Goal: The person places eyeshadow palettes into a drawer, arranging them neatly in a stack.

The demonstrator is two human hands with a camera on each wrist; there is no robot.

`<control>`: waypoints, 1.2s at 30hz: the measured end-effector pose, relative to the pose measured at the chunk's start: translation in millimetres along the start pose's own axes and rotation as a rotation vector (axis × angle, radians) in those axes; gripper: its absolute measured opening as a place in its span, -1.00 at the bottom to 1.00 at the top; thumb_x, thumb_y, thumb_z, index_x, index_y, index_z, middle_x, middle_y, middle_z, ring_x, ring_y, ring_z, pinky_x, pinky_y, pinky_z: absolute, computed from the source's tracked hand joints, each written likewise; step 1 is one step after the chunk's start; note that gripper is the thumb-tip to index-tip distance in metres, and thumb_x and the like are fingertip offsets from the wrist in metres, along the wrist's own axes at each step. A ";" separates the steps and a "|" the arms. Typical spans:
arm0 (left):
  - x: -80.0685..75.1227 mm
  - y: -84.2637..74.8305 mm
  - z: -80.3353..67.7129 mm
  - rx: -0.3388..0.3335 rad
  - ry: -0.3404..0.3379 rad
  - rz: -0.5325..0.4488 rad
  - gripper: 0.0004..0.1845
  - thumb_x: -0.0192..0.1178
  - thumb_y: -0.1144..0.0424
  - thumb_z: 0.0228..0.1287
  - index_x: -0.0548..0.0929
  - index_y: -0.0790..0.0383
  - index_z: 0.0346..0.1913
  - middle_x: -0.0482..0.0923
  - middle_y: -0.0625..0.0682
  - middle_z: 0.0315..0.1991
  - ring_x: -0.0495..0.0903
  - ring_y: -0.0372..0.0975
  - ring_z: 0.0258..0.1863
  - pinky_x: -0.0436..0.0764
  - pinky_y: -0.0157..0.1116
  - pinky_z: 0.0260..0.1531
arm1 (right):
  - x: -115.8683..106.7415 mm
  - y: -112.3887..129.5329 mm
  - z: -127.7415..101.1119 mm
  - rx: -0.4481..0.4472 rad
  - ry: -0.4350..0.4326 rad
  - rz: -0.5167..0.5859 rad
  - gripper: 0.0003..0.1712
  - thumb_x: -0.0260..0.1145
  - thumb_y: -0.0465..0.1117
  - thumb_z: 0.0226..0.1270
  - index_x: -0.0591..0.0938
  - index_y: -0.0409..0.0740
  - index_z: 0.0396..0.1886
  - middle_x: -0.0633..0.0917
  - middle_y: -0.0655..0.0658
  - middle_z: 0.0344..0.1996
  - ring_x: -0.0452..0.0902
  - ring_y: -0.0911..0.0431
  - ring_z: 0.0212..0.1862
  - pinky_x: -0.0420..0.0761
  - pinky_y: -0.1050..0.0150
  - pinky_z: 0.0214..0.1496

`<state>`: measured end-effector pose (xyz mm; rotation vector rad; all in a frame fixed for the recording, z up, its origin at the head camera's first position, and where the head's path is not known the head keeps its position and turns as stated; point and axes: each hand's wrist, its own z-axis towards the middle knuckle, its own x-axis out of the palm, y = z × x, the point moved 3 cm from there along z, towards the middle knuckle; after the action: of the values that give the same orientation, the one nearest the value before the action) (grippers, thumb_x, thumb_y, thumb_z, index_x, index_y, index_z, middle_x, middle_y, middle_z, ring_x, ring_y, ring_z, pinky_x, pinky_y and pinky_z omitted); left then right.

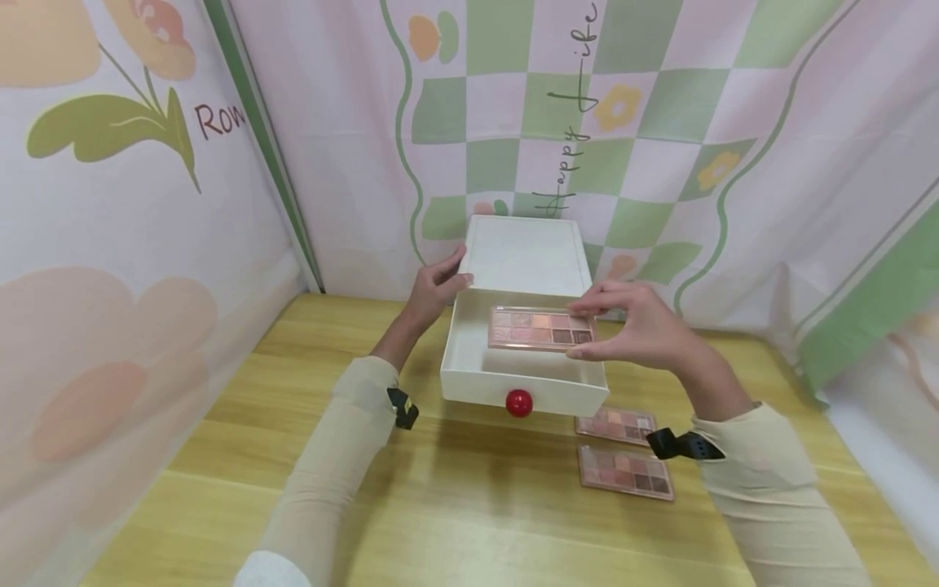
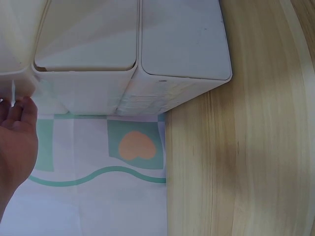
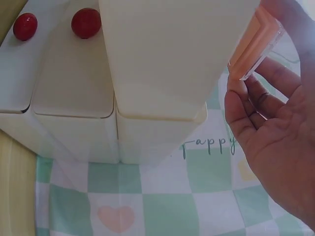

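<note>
A pink eyeshadow palette [image 1: 541,328] with several pans is pinched by my right hand [image 1: 641,330] at its right end, thumb at the near edge and fingers at the far edge. It hangs over the pulled-out top drawer [image 1: 469,359] of a white drawer cabinet [image 1: 524,253]. In the right wrist view the palette [image 3: 256,42] appears edge-on beside the drawer. My left hand [image 1: 434,293] rests against the cabinet's left side, thumb near the top front corner and fingers spread along the side. The left wrist view has that hand [image 2: 17,142] at the cabinet's edge.
Two more eyeshadow palettes, a nearer one [image 1: 625,471] and a farther one [image 1: 616,425], lie on the wooden table [image 1: 469,522] right of the drawer. A red knob [image 1: 518,403] sticks out from the drawer front. Printed curtains [image 1: 352,147] hang behind and at both sides.
</note>
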<state>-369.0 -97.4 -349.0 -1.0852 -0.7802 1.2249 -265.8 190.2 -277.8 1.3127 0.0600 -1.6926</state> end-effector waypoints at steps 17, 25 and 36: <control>-0.6 3.5 1.6 0.016 -0.012 0.007 -0.35 0.14 0.31 0.39 0.26 0.36 0.50 0.14 0.15 0.60 0.28 -0.04 0.57 0.35 -0.22 0.56 | 26.7 8.5 22.0 0.052 0.102 0.029 -0.51 0.69 -0.14 -0.07 0.80 -0.19 -0.07 0.74 -0.03 -0.29 0.64 0.14 -0.19 0.62 0.35 -0.16; -0.1 3.8 0.8 0.021 -0.009 -0.001 -0.34 0.14 0.31 0.39 0.26 0.36 0.50 0.12 0.16 0.61 0.26 -0.04 0.58 0.34 -0.23 0.56 | 38.9 13.1 27.0 0.107 0.147 -0.016 -0.45 0.68 -0.06 -0.06 0.79 -0.19 -0.04 0.71 -0.02 -0.30 0.58 0.15 -0.21 0.55 0.40 -0.25; 0.5 0.6 -0.5 0.005 -0.007 0.009 -0.33 0.16 0.28 0.38 0.26 0.31 0.51 0.12 0.11 0.62 0.26 -0.05 0.58 0.36 -0.23 0.55 | 49.5 17.1 28.7 0.179 0.206 -0.056 -0.33 0.68 0.03 -0.08 0.76 -0.22 0.03 0.72 -0.02 -0.27 0.58 0.14 -0.21 0.59 0.34 -0.25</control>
<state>-368.6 -97.1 -349.8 -1.0825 -0.7779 1.2379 -272.8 133.6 -295.6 1.6307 0.0673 -1.6328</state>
